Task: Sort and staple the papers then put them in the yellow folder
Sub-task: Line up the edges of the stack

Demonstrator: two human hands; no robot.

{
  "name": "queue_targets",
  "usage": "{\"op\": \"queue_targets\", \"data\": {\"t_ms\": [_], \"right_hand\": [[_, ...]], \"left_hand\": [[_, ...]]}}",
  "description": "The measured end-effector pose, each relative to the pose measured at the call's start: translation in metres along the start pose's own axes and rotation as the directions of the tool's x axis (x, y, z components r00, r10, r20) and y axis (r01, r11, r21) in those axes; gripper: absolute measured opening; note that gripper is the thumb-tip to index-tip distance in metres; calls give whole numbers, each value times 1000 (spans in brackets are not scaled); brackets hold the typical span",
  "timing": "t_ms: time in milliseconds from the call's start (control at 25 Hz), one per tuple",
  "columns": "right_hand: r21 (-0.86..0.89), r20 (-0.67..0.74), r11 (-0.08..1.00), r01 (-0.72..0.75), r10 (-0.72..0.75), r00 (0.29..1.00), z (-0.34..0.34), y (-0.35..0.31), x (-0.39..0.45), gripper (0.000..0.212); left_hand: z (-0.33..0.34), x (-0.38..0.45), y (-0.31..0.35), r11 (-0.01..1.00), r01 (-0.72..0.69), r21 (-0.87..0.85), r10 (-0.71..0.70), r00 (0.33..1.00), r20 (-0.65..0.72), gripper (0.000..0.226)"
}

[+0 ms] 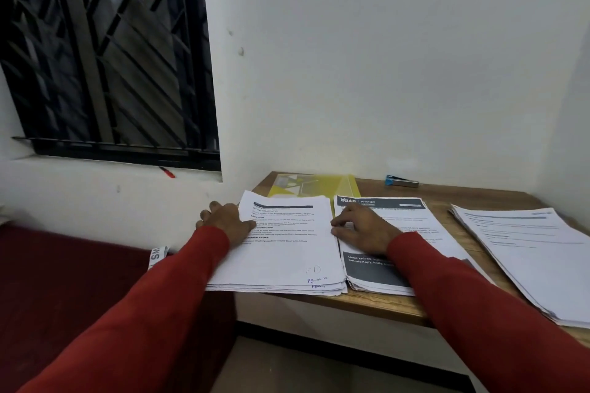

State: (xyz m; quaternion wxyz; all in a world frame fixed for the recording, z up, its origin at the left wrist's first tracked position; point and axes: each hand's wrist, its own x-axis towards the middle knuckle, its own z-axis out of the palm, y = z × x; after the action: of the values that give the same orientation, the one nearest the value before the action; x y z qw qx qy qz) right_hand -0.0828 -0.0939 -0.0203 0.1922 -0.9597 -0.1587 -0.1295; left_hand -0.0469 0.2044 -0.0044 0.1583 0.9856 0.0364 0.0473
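Three stacks of printed papers lie on the wooden table (376, 301). The left stack (287, 252) has handwriting at its bottom corner. My left hand (225, 217) rests on its left edge, thumb on the page. My right hand (360, 226) lies flat between the left stack's right edge and the middle stack (408, 226), which has dark header bands. The right stack (530, 249) sits apart, untouched. A yellow folder (313, 185) lies behind the left and middle stacks, partly covered. A blue and silver stapler (400, 181) sits at the back by the wall.
White walls close the table in at the back and right. A barred window (105, 57) is at upper left, with a red pen (167, 172) on its sill. A dark red surface (64, 281) lies left of the table.
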Motion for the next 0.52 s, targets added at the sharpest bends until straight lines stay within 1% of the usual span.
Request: {"op": "queue_targets", "data": {"t_ms": [160,280,320,440,520], "right_hand": [[42,-13,999,-8,8,1000,3,1,-1,24],[53,-10,998,-20,21,1000,2,1,0,23],[55,-11,998,-23,24,1000,2,1,0,23],[63,-20,998,-30,31,999,4,1,0,23],[74,-20,996,-43,44,999,4,2,0,23]], "left_hand": [[-13,5,6,991,19,-130,-3,992,122,67],[-22,3,15,981,37,-188,-4,985,172,80],[-25,2,18,983,36,-180,-3,984,180,79],[-35,1,23,987,-2,-161,36,977,209,62],[-35,2,23,988,-12,-155,46,975,219,63]]}}
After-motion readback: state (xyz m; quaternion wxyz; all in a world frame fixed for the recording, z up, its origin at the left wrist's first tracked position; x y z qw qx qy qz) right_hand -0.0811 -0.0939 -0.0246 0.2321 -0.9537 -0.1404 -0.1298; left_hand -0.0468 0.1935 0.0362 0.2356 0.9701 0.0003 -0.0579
